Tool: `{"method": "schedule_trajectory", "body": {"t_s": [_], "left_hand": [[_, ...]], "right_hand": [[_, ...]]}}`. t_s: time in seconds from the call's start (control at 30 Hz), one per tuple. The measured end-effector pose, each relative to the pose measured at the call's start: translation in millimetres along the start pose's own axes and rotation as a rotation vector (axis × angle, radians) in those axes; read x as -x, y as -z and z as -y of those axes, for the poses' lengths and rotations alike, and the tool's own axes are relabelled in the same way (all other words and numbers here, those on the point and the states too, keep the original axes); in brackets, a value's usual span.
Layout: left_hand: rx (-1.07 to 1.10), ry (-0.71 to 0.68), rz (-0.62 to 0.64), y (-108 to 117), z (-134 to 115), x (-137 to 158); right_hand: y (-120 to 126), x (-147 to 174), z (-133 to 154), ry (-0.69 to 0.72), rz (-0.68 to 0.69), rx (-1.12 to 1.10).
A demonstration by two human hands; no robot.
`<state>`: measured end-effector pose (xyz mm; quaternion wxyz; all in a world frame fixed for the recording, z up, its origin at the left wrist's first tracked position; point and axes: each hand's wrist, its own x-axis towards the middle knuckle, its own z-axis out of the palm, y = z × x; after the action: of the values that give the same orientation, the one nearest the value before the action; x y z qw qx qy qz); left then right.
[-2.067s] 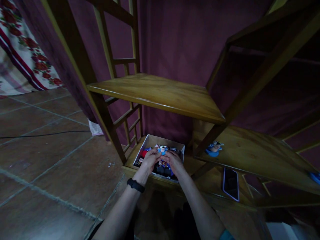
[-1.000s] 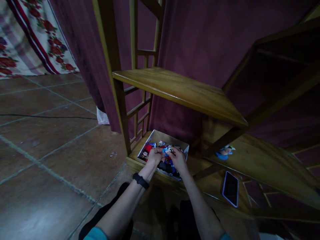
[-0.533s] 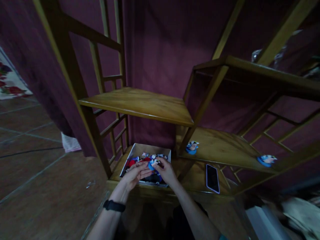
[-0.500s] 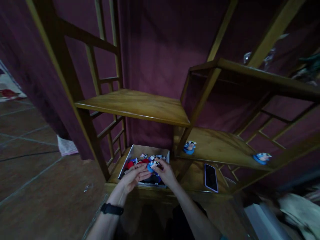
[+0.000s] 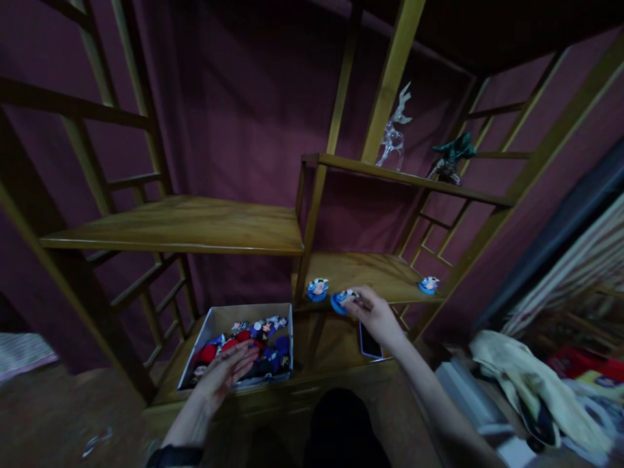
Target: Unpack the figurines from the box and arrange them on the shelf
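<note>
My right hand point(image 5: 374, 316) is closed on a small figurine point(image 5: 342, 300) with a round blue base, held in front of the lower right shelf point(image 5: 361, 270). A similar blue-based figurine point(image 5: 318, 289) stands at that shelf's left end, just left of the held one. Another figurine point(image 5: 429, 285) of the same look stands near the shelf's right end. My left hand point(image 5: 227, 372) is open, fingers stretched, over the front of a white-edged box point(image 5: 291, 338). Several small red, blue and dark figures point(image 5: 263, 330) lie jumbled in the box, partly hidden by my hand.
A phone point(image 5: 370, 341) lies on the bottom board beneath my right hand. A clear deer ornament point(image 5: 394, 133) and a dark green statuette point(image 5: 453, 158) stand on the upper right shelf. Wooden posts point(image 5: 312, 221) divide the shelves. Pale cloth point(image 5: 521, 374) lies at the right.
My right hand has carried the figurine away from my left hand and the box, rightward to the lower right shelf. My left hand stays over the box. The view has turned right.
</note>
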<state>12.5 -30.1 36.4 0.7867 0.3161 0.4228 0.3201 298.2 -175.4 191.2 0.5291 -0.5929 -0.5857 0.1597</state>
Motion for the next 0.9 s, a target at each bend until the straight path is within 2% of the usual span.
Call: {"method": "schedule_trajectory", "body": {"t_s": [0.13, 0.3, 0.63, 0.9], "left_hand": [[-0.008, 0.011, -0.044, 5, 8, -6], [-0.019, -0.027, -0.101, 14, 9, -8], [0.03, -0.047, -0.134, 11, -1, -5], [0.063, -0.07, -0.148, 12, -3, -2]], "right_hand": [[24, -39, -18, 0.038, -0.029, 0.204], [23, -52, -29, 0.06, 0.094, 0.47], [29, -52, -31, 0.052, 0.192, 0.411], [28, -45, -22, 0.039, 0.183, 0.435]]}}
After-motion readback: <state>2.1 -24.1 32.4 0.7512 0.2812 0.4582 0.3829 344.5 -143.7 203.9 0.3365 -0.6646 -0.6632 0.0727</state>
